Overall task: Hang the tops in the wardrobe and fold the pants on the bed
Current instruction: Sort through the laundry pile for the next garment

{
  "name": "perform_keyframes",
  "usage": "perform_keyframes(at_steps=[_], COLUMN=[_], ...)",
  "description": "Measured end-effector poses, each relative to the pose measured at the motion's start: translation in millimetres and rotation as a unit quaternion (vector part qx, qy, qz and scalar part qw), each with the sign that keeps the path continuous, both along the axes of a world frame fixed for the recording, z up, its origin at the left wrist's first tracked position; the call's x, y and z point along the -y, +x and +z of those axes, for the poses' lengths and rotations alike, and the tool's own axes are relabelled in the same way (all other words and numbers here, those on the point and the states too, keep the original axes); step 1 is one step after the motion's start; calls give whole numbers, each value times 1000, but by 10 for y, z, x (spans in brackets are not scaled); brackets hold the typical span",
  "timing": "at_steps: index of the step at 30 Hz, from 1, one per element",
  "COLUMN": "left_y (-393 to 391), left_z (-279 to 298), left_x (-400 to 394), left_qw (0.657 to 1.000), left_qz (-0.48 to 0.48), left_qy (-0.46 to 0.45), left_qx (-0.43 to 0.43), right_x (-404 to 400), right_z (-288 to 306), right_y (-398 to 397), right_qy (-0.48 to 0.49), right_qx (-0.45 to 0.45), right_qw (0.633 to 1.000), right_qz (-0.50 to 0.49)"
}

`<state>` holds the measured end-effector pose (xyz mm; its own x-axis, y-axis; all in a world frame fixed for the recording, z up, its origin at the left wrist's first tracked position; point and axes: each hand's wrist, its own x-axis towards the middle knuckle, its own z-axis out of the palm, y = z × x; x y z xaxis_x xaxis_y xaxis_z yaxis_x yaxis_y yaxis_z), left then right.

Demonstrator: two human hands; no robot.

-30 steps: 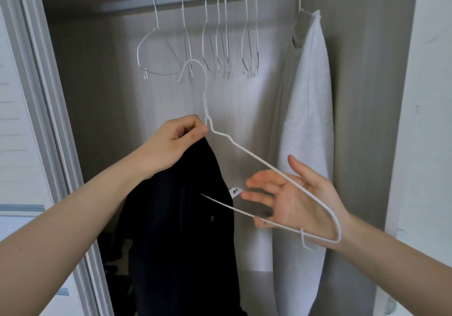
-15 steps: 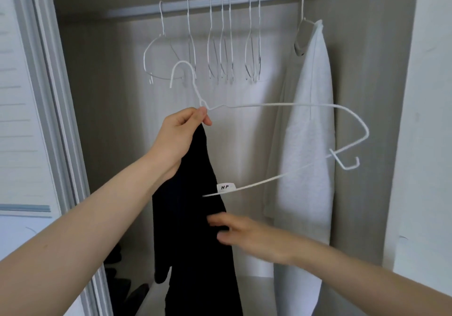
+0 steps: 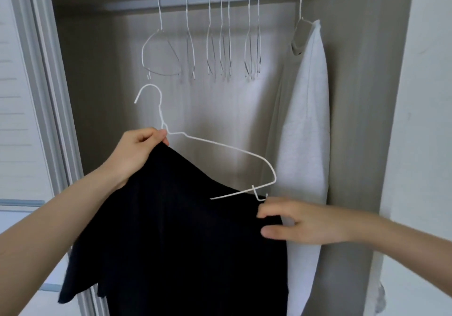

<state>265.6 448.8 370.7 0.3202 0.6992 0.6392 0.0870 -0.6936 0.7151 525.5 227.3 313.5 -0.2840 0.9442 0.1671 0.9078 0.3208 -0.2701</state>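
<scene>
left hand (image 3: pixel 137 149): hanger (image 3: pixel 221 145) neck and black top (image 3: pixel 186 237) pinched
right hand (image 3: pixel 305 222): top's edge pinched
rail (image 3: pixel 208 0): seven bare hangers (image 3: pixel 220 36), one white top (image 3: pixel 305 125)

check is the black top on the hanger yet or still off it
Partly on. One arm of the white hanger runs under the black top; the other arm stands bare. The left hand pinches both at the neck.

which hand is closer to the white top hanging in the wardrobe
Right. The right hand holds the black top just beside the white top; the left hand is farther left.
</scene>
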Motion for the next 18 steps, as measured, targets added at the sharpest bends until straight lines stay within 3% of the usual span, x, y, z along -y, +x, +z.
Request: perform_keyframes(at_steps=[3, 6, 9, 12, 15, 18], left_y=[-61, -67, -22, 121, 360, 447], left_z=[-41, -48, -37, -9, -26, -53], left_x=[-29, -21, 18, 184, 403, 490], left_qw=[999, 994, 981, 984, 985, 983], left_qz=[-3, 9, 57, 35, -18, -50], left_qy=[25, 66, 101, 95, 98, 95], left_qx=[-37, -85, -158, -148, -144, -150], right_x=[39, 80, 72, -32, -215, -339], right_z=[130, 258, 408, 489, 452, 360], right_y=[173, 266, 288, 223, 31, -108], right_qy=[45, 82, 110, 123, 143, 185], right_qx=[98, 86, 10, -111, -255, -341], right_qw=[993, 991, 991, 983, 949, 905], right_qz=[-56, -65, -73, -85, -122, -175])
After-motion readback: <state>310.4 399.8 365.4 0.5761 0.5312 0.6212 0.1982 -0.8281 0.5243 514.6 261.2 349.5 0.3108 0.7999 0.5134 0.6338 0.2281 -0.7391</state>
